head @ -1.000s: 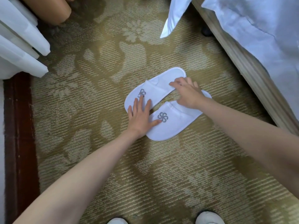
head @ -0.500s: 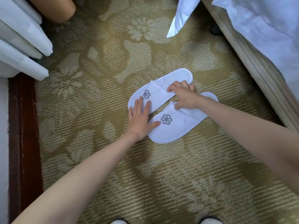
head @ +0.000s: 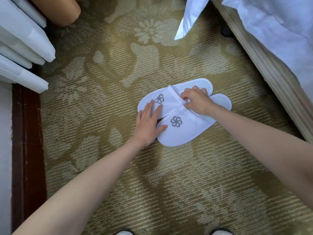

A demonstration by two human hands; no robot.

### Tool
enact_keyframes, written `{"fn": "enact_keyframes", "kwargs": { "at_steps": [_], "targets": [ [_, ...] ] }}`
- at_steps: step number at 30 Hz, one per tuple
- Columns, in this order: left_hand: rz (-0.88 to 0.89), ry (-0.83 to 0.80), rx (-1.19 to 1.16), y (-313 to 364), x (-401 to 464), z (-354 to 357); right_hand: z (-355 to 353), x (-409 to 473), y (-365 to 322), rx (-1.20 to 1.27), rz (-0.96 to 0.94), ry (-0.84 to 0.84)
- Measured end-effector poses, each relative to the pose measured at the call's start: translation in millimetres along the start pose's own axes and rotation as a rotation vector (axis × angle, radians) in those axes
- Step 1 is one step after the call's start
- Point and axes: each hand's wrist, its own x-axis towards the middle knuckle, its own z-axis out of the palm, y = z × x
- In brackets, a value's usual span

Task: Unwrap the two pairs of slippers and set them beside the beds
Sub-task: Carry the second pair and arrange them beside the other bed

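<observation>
Partly hidden slippers [head: 183,131] | left hand [head: 149,122] flat, spread | right hand [head: 196,101] pinching strap

- Carpet [head: 105,150] in olive-gold with pale floral and leaf motifs covers the floor
- Dark reddish wooden skirting [head: 28,150] runs down the left edge
- White pleated curtain [head: 20,48] hangs at upper left
- Light wooden bed frame [head: 271,73] crosses the upper right, white bedding [head: 279,31] draped over it
- Soft daylight
</observation>
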Motion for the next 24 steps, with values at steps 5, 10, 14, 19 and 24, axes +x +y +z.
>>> {"fn": "enact_keyframes", "kwargs": {
  "at_steps": [5, 10, 14, 19, 24],
  "targets": [
    [0.019, 0.054, -0.020, 3, 3, 1, -14, 1, 14, 0.063, 0.072, -0.017],
    [0.006, 0.136, -0.090, 5, -1, 11, -15, 4, 13, 0.199, 0.124, -0.040],
    [0.000, 0.185, -0.114, 7, 0, 11, -4, 11, -1, 0.133, 0.159, -0.051],
    [0.034, 0.179, -0.033, 11, 3, 12, -15, 13, 7, -0.006, 0.146, -0.054],
    [0.024, 0.170, 0.028, 21, 11, 7, -22, 11, 18, -0.088, 0.134, -0.049]
  ]
}}
